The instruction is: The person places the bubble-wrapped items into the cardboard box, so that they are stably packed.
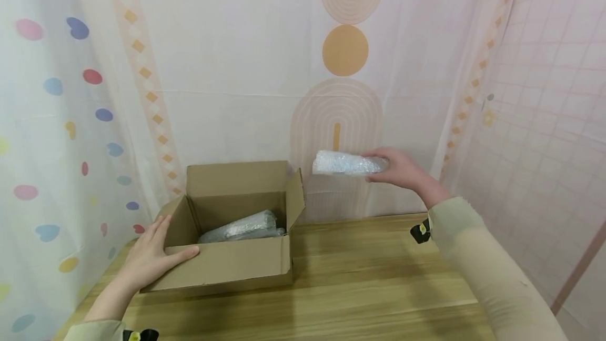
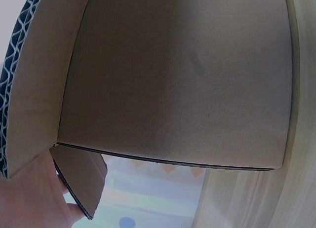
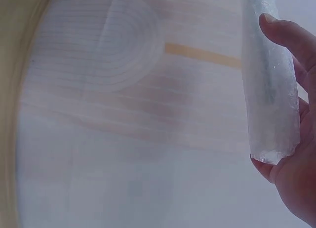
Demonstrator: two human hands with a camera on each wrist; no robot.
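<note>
My right hand (image 1: 402,170) has its fingers and thumb curled round a bubble-wrapped bundle (image 1: 347,163), gripping it at one end; the bundle lies roughly level in the air, above the wooden table (image 1: 379,288) and to the right of the cardboard box (image 1: 227,267). In the right wrist view my thumb (image 3: 289,35) presses on the wrap. My left hand (image 1: 151,257) lies flat with straight fingers along the box's near left corner, thumb stretched across the front wall, holding nothing. The box stands open on the table's left part, flaps up, and I see a second wrapped bundle (image 1: 243,227) lying inside it against the back. Patterned curtains (image 1: 345,51) hang behind and to both sides of the table.
</note>
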